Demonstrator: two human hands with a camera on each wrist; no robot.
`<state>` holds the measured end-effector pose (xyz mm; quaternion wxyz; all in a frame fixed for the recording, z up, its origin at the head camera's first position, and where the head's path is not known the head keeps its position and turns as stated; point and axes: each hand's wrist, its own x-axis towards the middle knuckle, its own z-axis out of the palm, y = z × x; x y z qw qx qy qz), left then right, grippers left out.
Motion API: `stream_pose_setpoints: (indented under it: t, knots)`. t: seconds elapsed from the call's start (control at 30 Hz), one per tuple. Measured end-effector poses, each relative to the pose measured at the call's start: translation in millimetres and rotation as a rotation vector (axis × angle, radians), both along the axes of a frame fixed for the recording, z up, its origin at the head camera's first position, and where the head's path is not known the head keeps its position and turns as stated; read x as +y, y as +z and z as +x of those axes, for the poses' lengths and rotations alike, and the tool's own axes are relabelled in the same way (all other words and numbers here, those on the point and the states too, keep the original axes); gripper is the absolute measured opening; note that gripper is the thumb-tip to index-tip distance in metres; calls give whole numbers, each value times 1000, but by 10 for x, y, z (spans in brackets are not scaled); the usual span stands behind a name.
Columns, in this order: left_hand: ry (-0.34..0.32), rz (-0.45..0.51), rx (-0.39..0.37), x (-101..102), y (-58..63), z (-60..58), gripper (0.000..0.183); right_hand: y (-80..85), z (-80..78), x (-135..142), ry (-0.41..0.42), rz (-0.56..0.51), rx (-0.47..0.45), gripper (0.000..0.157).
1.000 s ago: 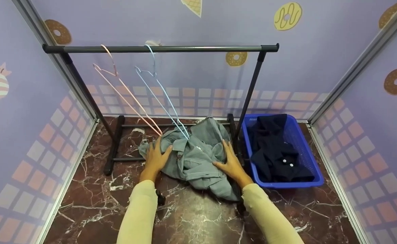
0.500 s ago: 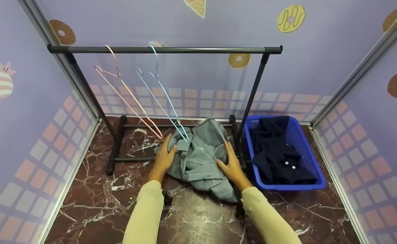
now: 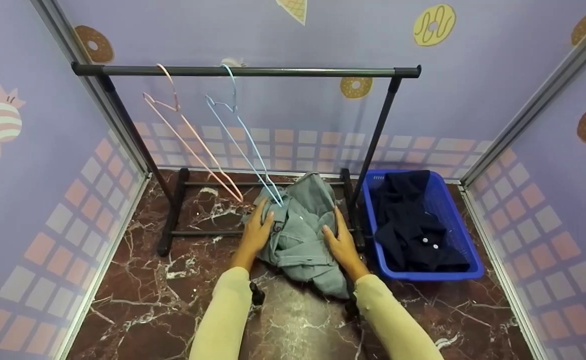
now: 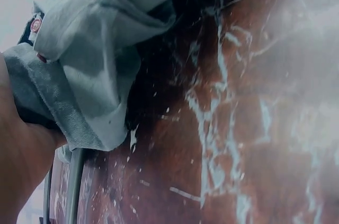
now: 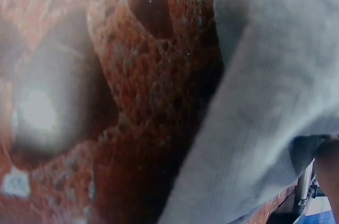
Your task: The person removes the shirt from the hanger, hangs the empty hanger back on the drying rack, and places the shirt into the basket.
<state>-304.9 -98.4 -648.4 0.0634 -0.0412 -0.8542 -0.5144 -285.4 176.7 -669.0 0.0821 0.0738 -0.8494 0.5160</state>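
A crumpled grey-green garment (image 3: 300,245) lies bunched on the floor under the rack. Against its left side rests my left hand (image 3: 256,234), fingers extended over the cloth. My right hand (image 3: 343,247) touches the opposite side, fingers straight and thumb apart, so the bundle sits between both palms. Up close in the left wrist view, the cloth (image 4: 95,65) shows a stitched flap and a reddish button (image 4: 35,25). A pale fold (image 5: 249,107) fills much of the right wrist view. The lower end of a blue hanger (image 3: 258,159) overlaps the garment.
A black clothes rack (image 3: 293,72) stands ahead, with a pink hanger (image 3: 197,145) left of the blue one. To the right sits a blue basket (image 3: 450,200) holding a dark navy garment (image 3: 408,230) with white buttons. Patterned walls enclose the marbled floor (image 3: 137,300).
My left hand has moved right, pushing the garment's left side inward, so the bundle is narrower. The right hand stays against its side. The view has shifted slightly.
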Motion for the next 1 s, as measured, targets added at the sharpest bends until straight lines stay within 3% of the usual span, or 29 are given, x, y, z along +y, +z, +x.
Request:
stream_pose_setpoints:
  t: [0.67, 0.83, 1.0]
  knots:
    - [-7, 52, 71, 485, 24, 121, 57, 24, -5, -63, -1, -103, -65, 68]
    - [-38, 73, 148, 591, -38, 132, 52, 25, -12, -79, 5, -136, -98, 66]
    - [-70, 106, 149, 728, -73, 182, 53, 191, 50, -135, 37, -203, -149, 63]
